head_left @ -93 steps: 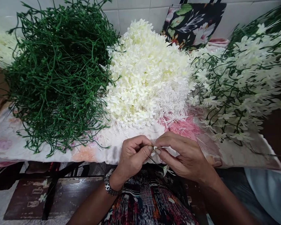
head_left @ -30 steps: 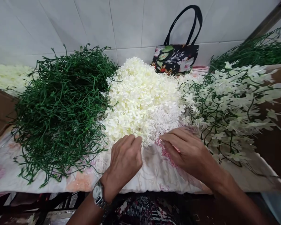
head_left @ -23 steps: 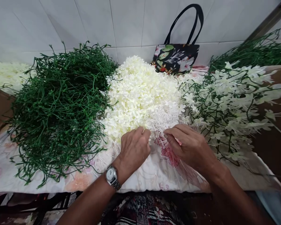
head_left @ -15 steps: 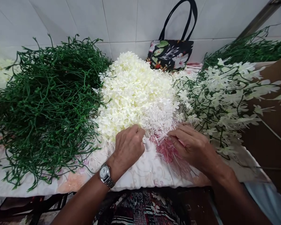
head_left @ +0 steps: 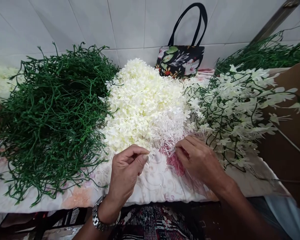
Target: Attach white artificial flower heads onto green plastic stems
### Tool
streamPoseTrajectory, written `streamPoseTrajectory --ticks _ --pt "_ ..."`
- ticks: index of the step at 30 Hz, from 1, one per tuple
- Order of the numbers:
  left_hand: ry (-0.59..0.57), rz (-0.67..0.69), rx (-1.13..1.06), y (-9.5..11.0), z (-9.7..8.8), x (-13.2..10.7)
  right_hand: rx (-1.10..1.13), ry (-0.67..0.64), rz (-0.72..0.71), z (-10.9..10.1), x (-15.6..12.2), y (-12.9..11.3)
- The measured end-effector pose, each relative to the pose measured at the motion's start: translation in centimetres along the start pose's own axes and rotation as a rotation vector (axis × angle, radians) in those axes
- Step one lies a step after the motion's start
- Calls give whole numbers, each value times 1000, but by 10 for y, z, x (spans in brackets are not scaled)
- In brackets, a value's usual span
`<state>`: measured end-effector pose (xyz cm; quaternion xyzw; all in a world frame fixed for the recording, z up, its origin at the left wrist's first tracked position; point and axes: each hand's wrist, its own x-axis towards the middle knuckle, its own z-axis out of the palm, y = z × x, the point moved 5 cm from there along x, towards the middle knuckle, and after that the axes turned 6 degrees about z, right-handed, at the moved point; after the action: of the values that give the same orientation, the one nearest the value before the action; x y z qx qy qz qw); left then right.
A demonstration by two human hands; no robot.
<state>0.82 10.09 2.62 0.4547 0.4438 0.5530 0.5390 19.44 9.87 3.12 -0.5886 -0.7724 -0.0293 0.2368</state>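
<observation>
My left hand (head_left: 125, 175), with a metal watch (head_left: 100, 213) on its wrist, is closed in a pinch of thumb and forefinger. A small white artificial flower (head_left: 152, 152) shows at those fingertips, in front of the pile of creamy white artificial flower heads (head_left: 142, 96). To the right, my right hand (head_left: 198, 161) is pinched at the near edge of a heap of spiky white stamens (head_left: 168, 128). Fine white strands show by its fingertips; their exact hold is partly hidden. Pink netting (head_left: 176, 165) lies beneath that hand.
Tangled green plastic stems (head_left: 55, 116) heap up on the left. White flowers assembled on green stems (head_left: 230, 106) lie on the right, beside a brown cardboard box (head_left: 290, 140). A floral handbag (head_left: 181, 60) stands against the tiled wall. Patterned cloth (head_left: 152, 186) covers the table.
My left hand has drawn back and down from the flower pile and turned, so its thumb and forefinger now show. My right hand has shifted slightly left at the stamens.
</observation>
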Motion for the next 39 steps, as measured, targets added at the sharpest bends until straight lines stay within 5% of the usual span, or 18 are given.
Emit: streamPoseTrajectory --ticks 4,10,21,39 --pt "90 -302 -308 -17 1 -6 124 9 6 -6 -5 1" --pt "126 -449 -521 -27 1 -13 279 11 64 -15 -12 -6" --pt "75 -408 -432 -26 6 -5 469 -96 -104 -21 4 -45" --pt "-91 -116 -263 -19 10 -6 565 -154 -18 -15 7 -52"
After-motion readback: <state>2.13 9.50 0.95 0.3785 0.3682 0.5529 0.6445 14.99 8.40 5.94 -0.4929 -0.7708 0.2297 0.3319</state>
